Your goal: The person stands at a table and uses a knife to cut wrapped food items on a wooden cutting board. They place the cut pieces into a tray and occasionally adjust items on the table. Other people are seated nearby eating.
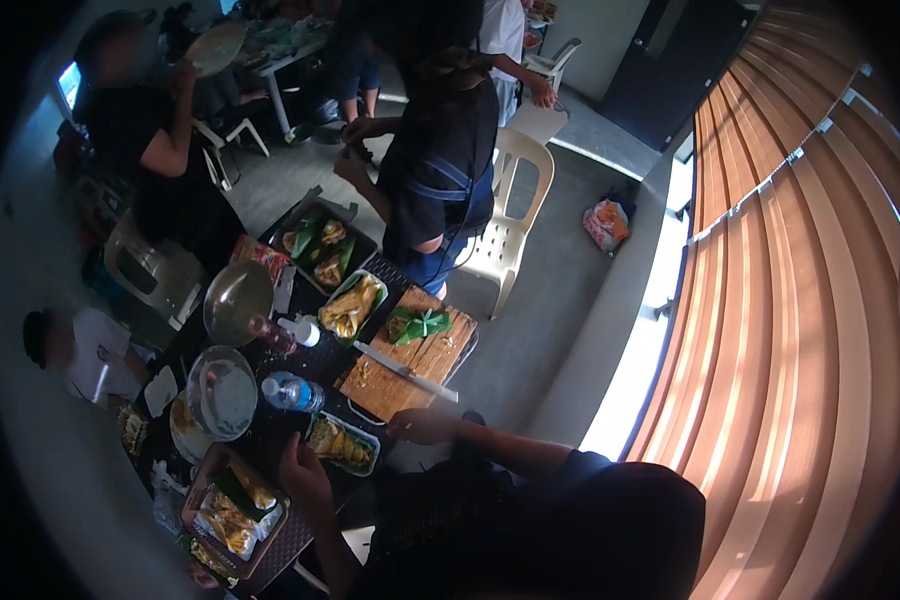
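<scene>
My left hand is raised over the table with its fingers apart, and nothing shows in it. It is between a white foam tray of sliced food and a brown plastic basket that holds food and a leaf piece. My right hand, blurred, hovers near the close edge of a wooden cutting board; whether it holds anything is unclear. Across that board lies a large knife, blade flat. At the board's far end rests a green leaf bundle.
A water bottle, steel bowl, clear bowl, foam tray of folded food and dark baking tray crowd the table. Several people stand or sit around. A plastic chair stands beyond the board.
</scene>
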